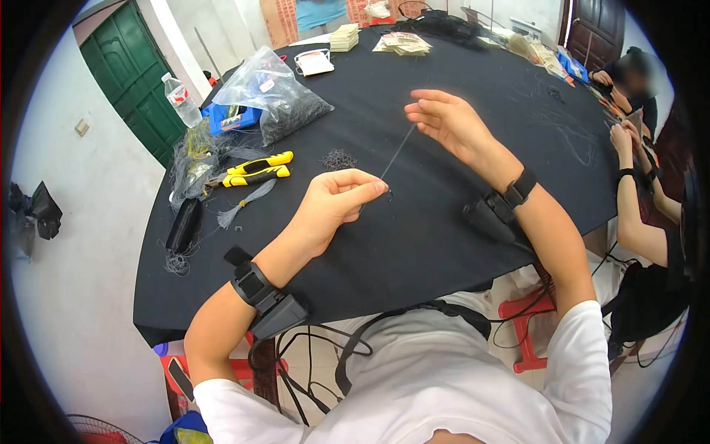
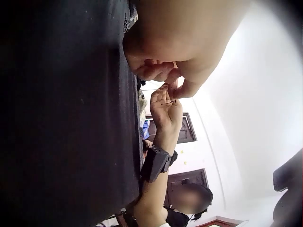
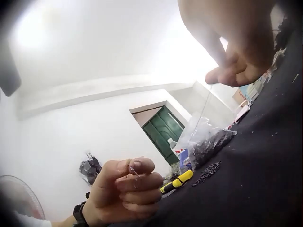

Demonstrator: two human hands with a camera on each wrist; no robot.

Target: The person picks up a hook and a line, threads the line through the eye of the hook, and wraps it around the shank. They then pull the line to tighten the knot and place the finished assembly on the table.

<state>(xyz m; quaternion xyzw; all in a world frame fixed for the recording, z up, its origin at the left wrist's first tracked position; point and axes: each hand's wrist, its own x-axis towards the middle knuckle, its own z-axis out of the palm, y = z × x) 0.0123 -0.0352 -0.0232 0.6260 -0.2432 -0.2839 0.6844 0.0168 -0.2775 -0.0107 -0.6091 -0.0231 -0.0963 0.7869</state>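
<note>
My left hand (image 1: 325, 207) pinches one end of a thin dark line (image 1: 399, 154) between thumb and index finger, with a tiny dark hook-like piece (image 1: 390, 194) at the fingertips. From there the line runs straight up to my right hand (image 1: 451, 127), whose fingers are fairly straight and hold it at their tips. In the right wrist view the line (image 3: 204, 105) leaves the fingertips of the right hand (image 3: 236, 61); the left hand (image 3: 125, 191) is below, other fingers curled. The left wrist view shows the left hand (image 2: 177, 52) overlapping the right hand (image 2: 165, 111).
Left on the black-covered table (image 1: 444, 222) lie yellow-handled pliers (image 1: 259, 169), a dark pile (image 1: 339, 160), a plastic bag of dark pieces (image 1: 292, 111), tangled line (image 1: 192, 166) and a bottle (image 1: 181, 101). Card stacks (image 1: 401, 44) are farther back; another person's arms (image 1: 629, 170) are right.
</note>
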